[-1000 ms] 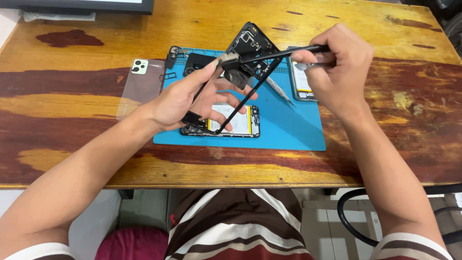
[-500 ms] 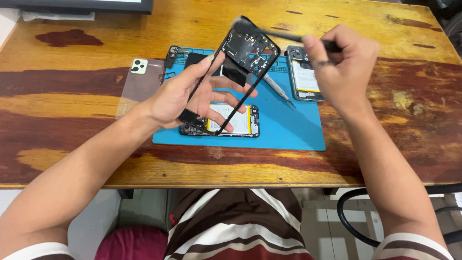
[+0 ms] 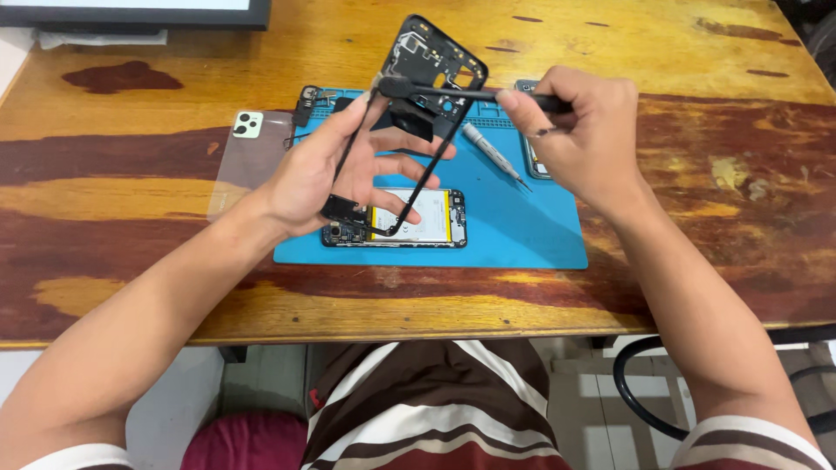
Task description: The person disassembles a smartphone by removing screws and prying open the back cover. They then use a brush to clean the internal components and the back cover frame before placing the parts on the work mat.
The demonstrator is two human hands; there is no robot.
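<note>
We noted the left hand (image 3: 335,174) holding a black phone frame (image 3: 409,113) raised above the blue work mat (image 3: 522,226), fingers closed along its left edge and spread behind it. The frame was a thin open rectangle, tilted, its upper end toward the top of the view. That upper section carried dark moulded parts and a few small blue spots; the lower section was an empty opening through which the fingers showed. The right hand (image 3: 579,139) was clenched around a slim black tool (image 3: 461,90), held nearly level, its broader tip touching the frame's upper part. Directly under the frame, on the mat, lay an opened phone body (image 3: 409,222) with a pale battery exposed. A grey screwdriver (image 3: 492,152) rested on the mat near the right hand. A clear phone case (image 3: 248,161) lay on the wooden table (image 3: 697,61), left of the mat.
</note>
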